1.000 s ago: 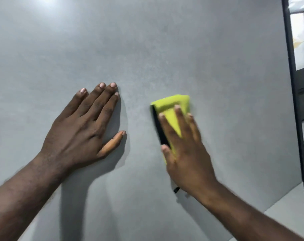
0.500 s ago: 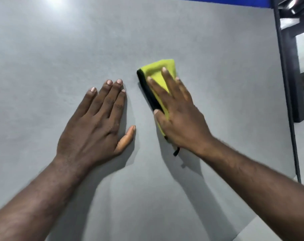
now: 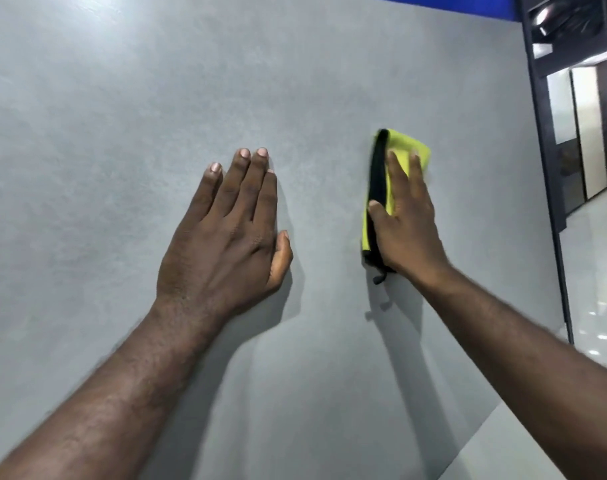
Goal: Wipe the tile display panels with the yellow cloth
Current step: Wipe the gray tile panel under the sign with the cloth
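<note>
Pressing flat against the grey tile panel (image 3: 139,98), the right hand (image 3: 407,230) holds the folded yellow cloth (image 3: 413,145) to the surface with straight fingers, its thumb lying along the cloth's black edge. The cloth sits nearer the panel's right edge than its left, below the top edge. The left hand (image 3: 226,247) rests open on the panel, fingers straight and together, left of the cloth and clear of it. A dark frame (image 3: 544,150) borders the panel's right edge.

Glare spot is seen top left on the panel (image 3: 122,116). Soft shadows are cast below the left hand (image 3: 226,237) and right hand (image 3: 411,233). The cloth (image 3: 411,147) tip is blurred.
</note>
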A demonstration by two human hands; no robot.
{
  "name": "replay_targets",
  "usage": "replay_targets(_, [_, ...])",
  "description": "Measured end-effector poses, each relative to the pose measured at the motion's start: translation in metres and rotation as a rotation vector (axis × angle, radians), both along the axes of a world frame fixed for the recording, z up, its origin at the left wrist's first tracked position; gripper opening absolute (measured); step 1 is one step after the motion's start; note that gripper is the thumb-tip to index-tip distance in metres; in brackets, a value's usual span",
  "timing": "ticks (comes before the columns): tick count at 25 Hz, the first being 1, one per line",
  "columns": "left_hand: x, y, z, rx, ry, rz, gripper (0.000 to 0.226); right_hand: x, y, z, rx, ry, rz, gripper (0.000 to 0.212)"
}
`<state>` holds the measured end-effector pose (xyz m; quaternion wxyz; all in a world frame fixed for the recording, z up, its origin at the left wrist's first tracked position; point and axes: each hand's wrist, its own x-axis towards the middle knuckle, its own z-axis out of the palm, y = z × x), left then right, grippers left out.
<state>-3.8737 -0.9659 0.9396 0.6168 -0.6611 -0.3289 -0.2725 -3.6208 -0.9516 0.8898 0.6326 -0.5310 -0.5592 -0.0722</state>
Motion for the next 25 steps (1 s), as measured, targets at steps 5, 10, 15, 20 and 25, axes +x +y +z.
replay_targets(5, [-0.001, -0.002, 0.001, -0.035, -0.009, -0.012, 0.072, -0.03, -0.018, -0.03, 0.052, -0.288, 0.145, 0.076])
replay_targets(10, [-0.002, -0.004, -0.006, -0.078, 0.099, 0.033, 0.079, -0.002, 0.004, -0.064, -0.006, 0.145, 0.036, 0.075])
replay_targets(15, [-0.001, -0.007, -0.008, -0.129, 0.156, 0.026, 0.085, -0.027, -0.008, -0.083, 0.085, -0.155, 0.22, 0.073])
replay_targets(20, [-0.001, -0.007, -0.012, -0.103, 0.139, 0.015, 0.084, -0.005, 0.008, -0.123, 0.006, 0.177, 0.122, 0.073])
replay_targets(25, [0.002, -0.009, -0.013, -0.111, 0.122, 0.018, 0.084, -0.008, 0.006, -0.113, 0.104, -0.286, 0.181, 0.072])
